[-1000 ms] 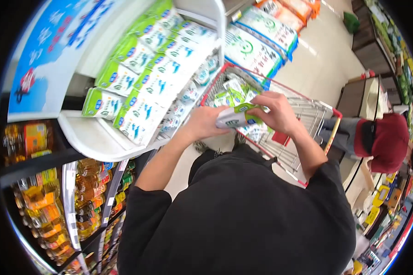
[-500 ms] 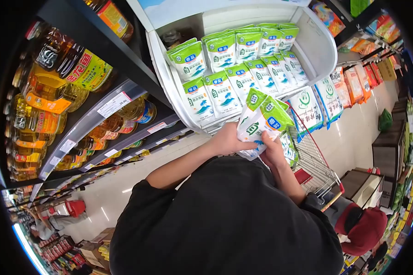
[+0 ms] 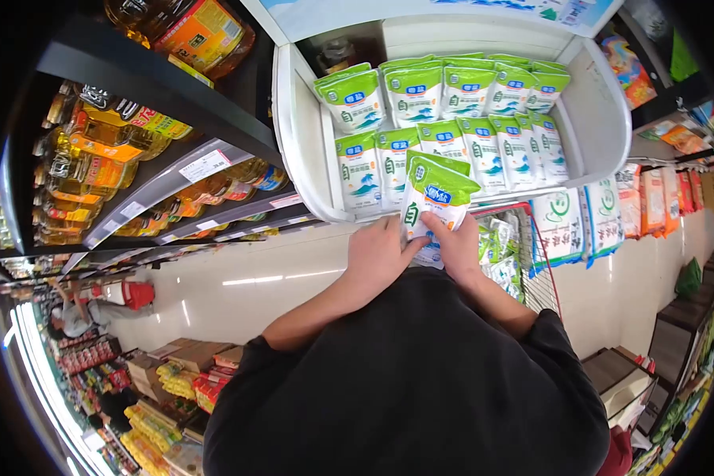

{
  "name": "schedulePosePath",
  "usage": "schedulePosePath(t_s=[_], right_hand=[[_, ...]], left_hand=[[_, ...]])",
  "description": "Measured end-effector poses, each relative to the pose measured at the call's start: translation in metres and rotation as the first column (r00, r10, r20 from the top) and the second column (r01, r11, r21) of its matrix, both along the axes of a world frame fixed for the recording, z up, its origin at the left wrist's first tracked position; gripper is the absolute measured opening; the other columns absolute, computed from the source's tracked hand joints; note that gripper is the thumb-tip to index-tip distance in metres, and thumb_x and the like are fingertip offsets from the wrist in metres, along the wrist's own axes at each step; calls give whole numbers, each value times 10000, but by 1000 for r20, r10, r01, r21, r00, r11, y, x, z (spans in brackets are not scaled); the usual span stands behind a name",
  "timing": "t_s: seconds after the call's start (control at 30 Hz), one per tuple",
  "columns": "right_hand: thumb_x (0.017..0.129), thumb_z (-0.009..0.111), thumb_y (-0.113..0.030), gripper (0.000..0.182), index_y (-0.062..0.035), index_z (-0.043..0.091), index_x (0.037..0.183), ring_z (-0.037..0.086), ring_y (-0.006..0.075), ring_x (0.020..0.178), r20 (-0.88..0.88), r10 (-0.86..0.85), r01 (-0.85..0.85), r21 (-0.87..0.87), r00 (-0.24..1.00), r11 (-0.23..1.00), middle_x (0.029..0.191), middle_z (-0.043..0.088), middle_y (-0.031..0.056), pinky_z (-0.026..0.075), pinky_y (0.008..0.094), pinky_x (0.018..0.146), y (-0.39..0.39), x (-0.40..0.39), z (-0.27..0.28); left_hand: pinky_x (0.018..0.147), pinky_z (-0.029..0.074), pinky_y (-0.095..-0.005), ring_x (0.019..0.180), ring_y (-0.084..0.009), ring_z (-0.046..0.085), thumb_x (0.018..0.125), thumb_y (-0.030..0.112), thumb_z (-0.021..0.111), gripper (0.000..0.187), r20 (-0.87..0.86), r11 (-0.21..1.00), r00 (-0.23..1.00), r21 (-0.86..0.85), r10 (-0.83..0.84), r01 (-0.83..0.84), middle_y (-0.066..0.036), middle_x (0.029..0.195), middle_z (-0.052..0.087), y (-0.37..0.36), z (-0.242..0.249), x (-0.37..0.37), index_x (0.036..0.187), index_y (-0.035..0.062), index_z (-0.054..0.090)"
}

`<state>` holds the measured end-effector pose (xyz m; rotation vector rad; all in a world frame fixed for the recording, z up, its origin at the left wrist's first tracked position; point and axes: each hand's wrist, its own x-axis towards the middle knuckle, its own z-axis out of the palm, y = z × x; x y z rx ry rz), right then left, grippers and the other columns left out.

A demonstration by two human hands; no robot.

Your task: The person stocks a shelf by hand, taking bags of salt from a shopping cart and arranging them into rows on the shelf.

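Green-and-white salt packets [image 3: 435,208], at least two stacked together, are held upright in front of my chest between both hands. My left hand [image 3: 379,258] is closed round their left edge, with the thumb across the lower front. From the right, my right hand [image 3: 458,247] grips them, its thumb pressed on the front face. Just beyond them, a white display bin [image 3: 611,119] holds two rows of matching salt packets [image 3: 416,91], standing upright. The held packets overlap its front rim in this view.
A red-rimmed wire shopping cart [image 3: 543,258] with green-and-white packets inside is close on my right. Shelves of oil bottles [image 3: 103,170] line the left. Large white-and-blue bags [image 3: 557,226] stand beside the bin. A person [image 3: 75,317] is far off at lower left.
The held packets have moved slightly left and down in view, more upright and squared together. My view has shifted, bringing the bin lower and farther right. Both hands keep their hold.
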<state>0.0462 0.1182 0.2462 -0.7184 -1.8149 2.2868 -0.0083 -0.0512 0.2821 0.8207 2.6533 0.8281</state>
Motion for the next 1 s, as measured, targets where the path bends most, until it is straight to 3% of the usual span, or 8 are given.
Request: schedulePosePath(t_s=[0.17,0.23,0.27,0.33,0.4,0.57,0.7,1.0], right_hand=[[967,813,-155,354,48,706,1236,732,148,977,23,90,-91,33,996,995,1106,794,119,582,328,862,1,-17,-4],[1010,777,-230,396,46,679,1276,714,147,1043,10,167,-166,-78,986,983,1177,771,124,568,338,916,3,-25,-6],[1010,777,-230,396,46,679,1276,714,147,1043,11,180,-178,-77,984,981,1177,771,124,568,338,916,5,-29,-11],[1059,715,-288,434,49,645,1323,684,140,1076,-20,113,-104,-577,993,810,1222,737,118,549,344,940,7,-39,-28],[1093,657,-289,424,50,627,1346,667,128,1057,42,143,-92,-581,989,809,1221,716,101,541,339,918,6,-49,-33],[1095,654,-250,388,49,642,1343,722,153,1025,-55,258,-263,-266,965,927,1206,752,105,576,322,890,3,-98,-46],[1059,671,-275,443,100,655,1295,725,227,1014,19,335,-335,58,942,940,1142,755,178,561,377,864,-25,-170,-94],[1024,711,-320,510,79,631,1332,744,299,991,171,413,-429,73,895,900,1178,755,203,571,407,837,-24,-180,-122]], left_hand=[[767,587,-439,878,-321,761,950,414,800,495,-33,986,998,-150,62,-66,-190,963,758,-2,11,-3,1154,-27,705],[802,594,-389,913,-200,762,971,298,797,420,659,884,751,329,36,-332,-157,1030,790,-14,6,-10,1211,-37,720],[802,594,-389,913,-200,762,971,298,797,420,659,879,751,330,46,-343,-157,1030,790,-20,6,-9,1211,-37,720],[830,586,-364,968,-233,785,984,203,770,350,578,907,810,283,98,-312,-180,1071,796,-30,24,-4,1246,-23,714],[815,592,-395,907,-293,788,971,189,777,333,460,896,878,323,133,-304,-181,1019,794,-44,47,12,1235,-4,713],[692,573,-400,742,-333,754,873,125,853,228,-131,953,986,299,99,-56,-139,919,790,-116,55,33,1062,28,770],[665,558,-400,714,-307,749,832,137,893,237,-148,923,973,366,180,-115,-128,894,794,-140,43,46,1010,31,779],[758,578,-412,783,-320,776,828,158,906,249,-108,913,954,340,278,-228,-124,923,805,-165,40,61,1011,41,783]])
